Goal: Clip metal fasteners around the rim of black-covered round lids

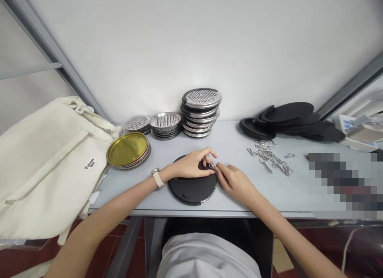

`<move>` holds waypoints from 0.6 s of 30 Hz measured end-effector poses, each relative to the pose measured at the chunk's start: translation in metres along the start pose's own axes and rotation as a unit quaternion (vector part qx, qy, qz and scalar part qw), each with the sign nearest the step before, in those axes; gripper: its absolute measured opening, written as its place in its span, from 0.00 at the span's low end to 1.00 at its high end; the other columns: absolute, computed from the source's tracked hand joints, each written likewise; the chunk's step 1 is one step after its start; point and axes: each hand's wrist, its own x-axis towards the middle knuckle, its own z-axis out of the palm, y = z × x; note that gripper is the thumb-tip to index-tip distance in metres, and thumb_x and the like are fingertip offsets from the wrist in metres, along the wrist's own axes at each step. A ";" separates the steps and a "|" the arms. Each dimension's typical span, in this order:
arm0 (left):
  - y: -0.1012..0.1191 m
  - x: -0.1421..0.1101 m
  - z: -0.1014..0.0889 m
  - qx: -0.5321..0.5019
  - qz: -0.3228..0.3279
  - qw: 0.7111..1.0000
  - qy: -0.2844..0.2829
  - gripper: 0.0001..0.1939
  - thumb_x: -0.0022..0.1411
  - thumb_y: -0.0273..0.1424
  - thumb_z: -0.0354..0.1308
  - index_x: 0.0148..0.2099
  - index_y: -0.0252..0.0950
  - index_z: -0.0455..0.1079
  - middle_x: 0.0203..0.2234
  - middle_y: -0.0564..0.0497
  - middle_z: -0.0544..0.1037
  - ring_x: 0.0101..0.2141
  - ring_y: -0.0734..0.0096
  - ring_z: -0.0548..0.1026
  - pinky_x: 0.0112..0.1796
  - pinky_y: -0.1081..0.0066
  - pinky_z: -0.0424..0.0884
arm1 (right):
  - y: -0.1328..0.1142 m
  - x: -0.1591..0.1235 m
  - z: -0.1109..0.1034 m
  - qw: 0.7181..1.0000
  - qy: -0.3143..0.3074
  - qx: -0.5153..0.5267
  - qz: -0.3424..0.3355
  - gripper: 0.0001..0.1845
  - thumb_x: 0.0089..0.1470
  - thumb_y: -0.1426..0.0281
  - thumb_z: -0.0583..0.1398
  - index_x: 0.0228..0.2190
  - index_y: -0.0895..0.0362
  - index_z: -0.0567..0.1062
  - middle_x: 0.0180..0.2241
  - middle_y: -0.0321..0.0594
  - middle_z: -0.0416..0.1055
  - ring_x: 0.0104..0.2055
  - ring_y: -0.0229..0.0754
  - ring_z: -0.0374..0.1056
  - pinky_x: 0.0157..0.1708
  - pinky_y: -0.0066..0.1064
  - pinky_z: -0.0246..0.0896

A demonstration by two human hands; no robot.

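1. Disc [194, 190], black and round, rests on the table [231, 144] near its front edge.
2. Left hand [191, 165] lies over the disc, fingers bent; I cannot tell if they grip.
3. Right hand [236, 183] pinches a small metal piece [211, 166] by the disc's right edge.
4. Hold the disc still and pinch lightly, so the metal won't slip.

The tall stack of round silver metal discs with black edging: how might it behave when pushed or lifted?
The stack might shift apart or topple: it is tall and its layers sit unevenly. Its top disc would probably stay stiff, looking metallic, and feel light, being full of holes.
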 end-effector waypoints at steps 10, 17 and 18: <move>-0.001 0.000 0.001 0.000 0.001 1.000 0.005 0.21 0.55 0.30 0.61 0.50 0.38 0.61 0.33 0.53 0.70 0.33 0.74 0.70 0.35 0.74 0.67 | -0.003 0.001 -0.002 1.000 0.003 0.008 0.009 0.11 0.63 0.70 0.46 0.28 0.54 0.62 0.19 0.34 0.64 0.22 0.41 0.61 0.24 0.29 0.50; -0.001 0.000 0.000 -0.005 0.002 1.000 0.004 0.21 0.55 0.32 0.61 0.50 0.38 0.61 0.32 0.52 0.70 0.34 0.73 0.70 0.36 0.72 0.67 | -0.005 0.000 -0.005 0.997 0.012 0.064 0.029 0.08 0.63 0.69 0.45 0.35 0.56 0.62 0.23 0.37 0.69 0.23 0.41 0.64 0.25 0.29 0.54; -0.001 0.000 0.000 -0.006 0.002 1.000 0.004 0.21 0.55 0.32 0.61 0.50 0.38 0.61 0.32 0.52 0.70 0.34 0.73 0.70 0.36 0.72 0.67 | -0.005 0.000 -0.005 0.997 0.012 0.069 0.030 0.08 0.63 0.69 0.45 0.36 0.56 0.62 0.24 0.37 0.69 0.23 0.41 0.65 0.25 0.29 0.55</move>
